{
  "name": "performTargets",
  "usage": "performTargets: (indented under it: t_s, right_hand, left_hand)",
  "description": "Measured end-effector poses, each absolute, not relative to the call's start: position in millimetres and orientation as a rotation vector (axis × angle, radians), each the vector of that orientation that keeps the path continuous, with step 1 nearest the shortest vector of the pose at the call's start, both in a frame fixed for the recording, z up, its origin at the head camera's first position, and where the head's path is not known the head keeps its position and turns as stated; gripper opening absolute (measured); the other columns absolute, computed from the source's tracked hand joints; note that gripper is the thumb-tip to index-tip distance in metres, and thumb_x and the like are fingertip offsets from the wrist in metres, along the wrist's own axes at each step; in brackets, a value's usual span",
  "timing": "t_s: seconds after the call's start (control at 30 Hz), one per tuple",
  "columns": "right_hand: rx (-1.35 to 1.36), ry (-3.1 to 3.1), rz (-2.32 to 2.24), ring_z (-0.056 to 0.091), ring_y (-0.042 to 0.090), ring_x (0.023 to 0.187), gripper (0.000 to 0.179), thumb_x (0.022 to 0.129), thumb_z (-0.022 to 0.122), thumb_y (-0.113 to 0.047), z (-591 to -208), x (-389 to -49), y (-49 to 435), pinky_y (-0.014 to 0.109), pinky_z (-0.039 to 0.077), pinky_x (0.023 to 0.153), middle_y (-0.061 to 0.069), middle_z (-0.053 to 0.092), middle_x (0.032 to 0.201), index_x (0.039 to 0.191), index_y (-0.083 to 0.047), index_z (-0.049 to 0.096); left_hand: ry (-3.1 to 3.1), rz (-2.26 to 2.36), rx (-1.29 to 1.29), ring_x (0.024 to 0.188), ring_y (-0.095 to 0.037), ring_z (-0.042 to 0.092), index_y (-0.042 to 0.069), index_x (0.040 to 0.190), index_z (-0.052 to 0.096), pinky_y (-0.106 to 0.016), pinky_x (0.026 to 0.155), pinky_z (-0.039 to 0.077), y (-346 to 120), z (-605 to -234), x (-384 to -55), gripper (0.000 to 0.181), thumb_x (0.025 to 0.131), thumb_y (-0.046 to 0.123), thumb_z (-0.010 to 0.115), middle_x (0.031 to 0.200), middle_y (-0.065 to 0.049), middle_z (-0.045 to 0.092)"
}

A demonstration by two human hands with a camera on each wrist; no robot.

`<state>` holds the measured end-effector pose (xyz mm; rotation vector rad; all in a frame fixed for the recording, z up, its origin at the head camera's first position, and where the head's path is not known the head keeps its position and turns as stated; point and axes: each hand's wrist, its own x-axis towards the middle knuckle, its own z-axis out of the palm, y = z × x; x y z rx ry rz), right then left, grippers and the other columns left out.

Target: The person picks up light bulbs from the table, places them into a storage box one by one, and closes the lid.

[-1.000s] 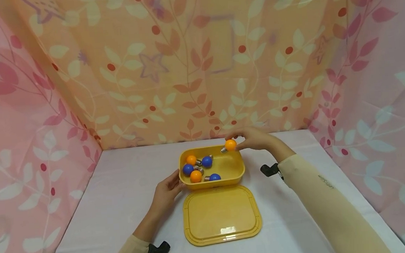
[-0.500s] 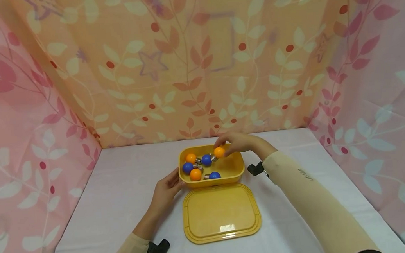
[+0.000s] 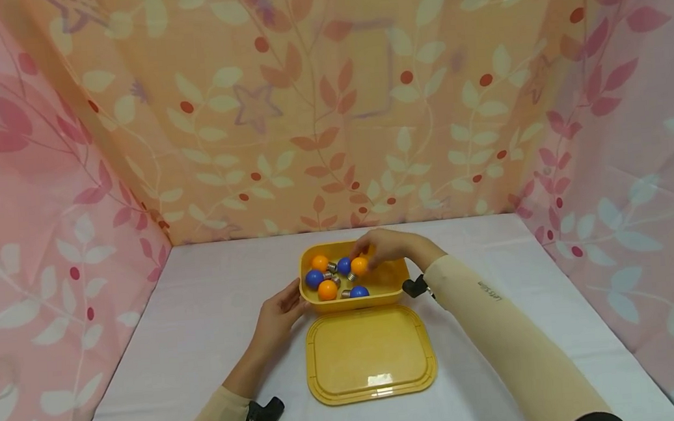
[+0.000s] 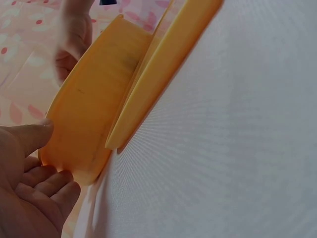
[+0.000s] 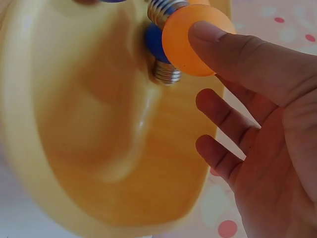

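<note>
A yellow plastic box [image 3: 398, 291] stands on the table, holding several orange and blue light bulbs with metal screw bases. My right hand [image 3: 387, 243] reaches in over its far right side and pinches an orange light bulb [image 3: 359, 266] by the globe. In the right wrist view, the thumb [image 5: 233, 59] lies across that globe while two other fingers stay off it. A blue light bulb [image 3: 343, 266] is close beside it on the left. My left hand [image 3: 276, 312] grips the box's left end, thumb at the rim and fingers curled against the wall in the left wrist view.
The yellow lid [image 3: 370, 355] lies flat on the white-covered table [image 3: 488, 356], just in front of the box. Patterned cloth [image 3: 306, 108] hangs behind and on both sides. More orange [image 3: 327, 290] and blue bulbs [image 3: 314, 278] are gathered in the left part of the box.
My right hand has carried the orange bulb left and down, from above the box's far right rim to beside the blue bulb inside. My left hand keeps its place on the box.
</note>
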<state>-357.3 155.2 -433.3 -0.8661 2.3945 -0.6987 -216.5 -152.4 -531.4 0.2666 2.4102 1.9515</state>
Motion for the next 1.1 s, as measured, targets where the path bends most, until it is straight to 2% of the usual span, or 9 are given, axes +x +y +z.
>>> performTargets:
  t_s: [0.3,0.7,0.93,1.1]
  right_hand:
    - [-0.878,2.375,-0.661,0.053,0.026,0.123,0.038,0.089,0.077,-0.006,-440,-357,151,0.052,0.042,0.115,-0.006,0.065,0.124,0.122,-0.024,0.074]
    - [-0.832,2.382,-0.590,0.052,0.029,0.128,0.040,0.089,0.078,-0.007,-445,-352,145,0.051,0.044,0.115,-0.002,0.063,0.128,0.123,-0.026,0.073]
    - [-0.867,2.369,-0.611,0.052,0.030,0.126,0.038,0.089,0.078,-0.010,-449,-352,142,0.051,0.044,0.114,0.000,0.064,0.128,0.125,-0.022,0.073]
    - [-0.880,2.386,-0.625,0.052,0.029,0.129,0.039,0.089,0.080,-0.014,-451,-352,145,0.052,0.043,0.115,-0.003,0.065,0.130,0.126,-0.022,0.072]
  left_hand:
    - [2.408,1.960,0.273,0.141,-0.026,0.051,0.009,0.155,0.044,-0.024,0.105,0.049,-153,-533,-218,0.064,0.097,0.014,0.072,0.157,-0.008,0.049]
    - [2.414,1.973,0.271,0.140,-0.028,0.052,0.004,0.154,0.044,-0.024,0.104,0.049,-151,-532,-216,0.064,0.097,0.010,0.071,0.156,-0.013,0.048]
    - [2.403,1.972,0.258,0.140,-0.025,0.053,0.007,0.155,0.044,-0.024,0.105,0.049,-152,-532,-217,0.065,0.097,0.013,0.072,0.156,-0.010,0.049]
    - [2.416,1.953,0.268,0.139,-0.024,0.053,0.007,0.155,0.044,-0.024,0.104,0.049,-153,-532,-216,0.065,0.097,0.015,0.072,0.156,-0.009,0.049]
